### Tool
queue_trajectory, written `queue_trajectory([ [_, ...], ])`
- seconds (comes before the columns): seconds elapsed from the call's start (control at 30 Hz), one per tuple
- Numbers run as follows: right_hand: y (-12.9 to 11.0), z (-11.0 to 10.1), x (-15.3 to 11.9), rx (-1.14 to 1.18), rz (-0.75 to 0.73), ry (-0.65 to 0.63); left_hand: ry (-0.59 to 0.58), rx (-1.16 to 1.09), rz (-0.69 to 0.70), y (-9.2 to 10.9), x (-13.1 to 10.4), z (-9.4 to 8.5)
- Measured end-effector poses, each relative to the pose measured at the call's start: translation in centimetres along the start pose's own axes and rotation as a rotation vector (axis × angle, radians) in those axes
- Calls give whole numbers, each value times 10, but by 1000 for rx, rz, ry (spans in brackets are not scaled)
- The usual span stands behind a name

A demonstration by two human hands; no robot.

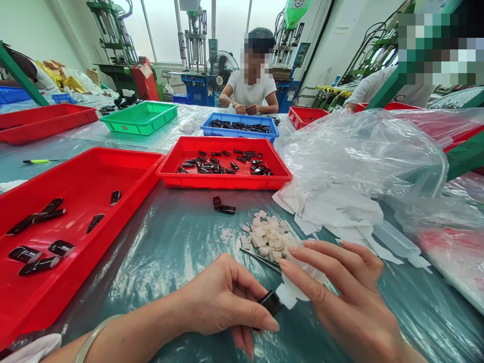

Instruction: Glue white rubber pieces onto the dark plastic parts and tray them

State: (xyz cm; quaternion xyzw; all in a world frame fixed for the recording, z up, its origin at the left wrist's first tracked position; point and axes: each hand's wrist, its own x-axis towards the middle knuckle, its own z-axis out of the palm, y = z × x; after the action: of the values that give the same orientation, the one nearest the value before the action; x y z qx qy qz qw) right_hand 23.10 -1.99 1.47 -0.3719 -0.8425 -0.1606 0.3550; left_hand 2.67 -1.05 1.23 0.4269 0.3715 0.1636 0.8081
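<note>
My left hand (234,302) pinches a small black plastic casing (270,303) between thumb and fingers, its end turned to the right. My right hand (340,292) is closed round a translucent squeeze bottle (315,272), partly hidden behind the fingers. The bottle's white tip (287,296) meets the end of the casing; whether it touches or only overlaps it, I cannot tell. Just beyond the hands lie a heap of small whitish pieces (270,234) and dark metal tweezers (260,259). Two more black casings (227,209) rest on the table in front of the red tray.
A red tray (225,182) holds many black casings; another red tray (94,242) at left holds several. Behind stand a blue tray (240,132) and a green tray (141,123). White cloths (336,214), plastic sheeting (363,146) and another bottle (397,239) lie right. A co-worker (251,88) sits opposite.
</note>
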Motion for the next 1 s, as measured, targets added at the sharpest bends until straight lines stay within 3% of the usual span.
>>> queue_trajectory([
  [0.33, -2, 2, 0, -2, 8, 2, -17, 16, -4, -1, 1, -1],
  [0.73, 13, 0, 7, 113, 25, -87, 15, -20, 64, -2, -1, -2],
  [1.0, 26, 8, 0, 150, 277, -91, 77, 129, 324, -1, -1, 0],
])
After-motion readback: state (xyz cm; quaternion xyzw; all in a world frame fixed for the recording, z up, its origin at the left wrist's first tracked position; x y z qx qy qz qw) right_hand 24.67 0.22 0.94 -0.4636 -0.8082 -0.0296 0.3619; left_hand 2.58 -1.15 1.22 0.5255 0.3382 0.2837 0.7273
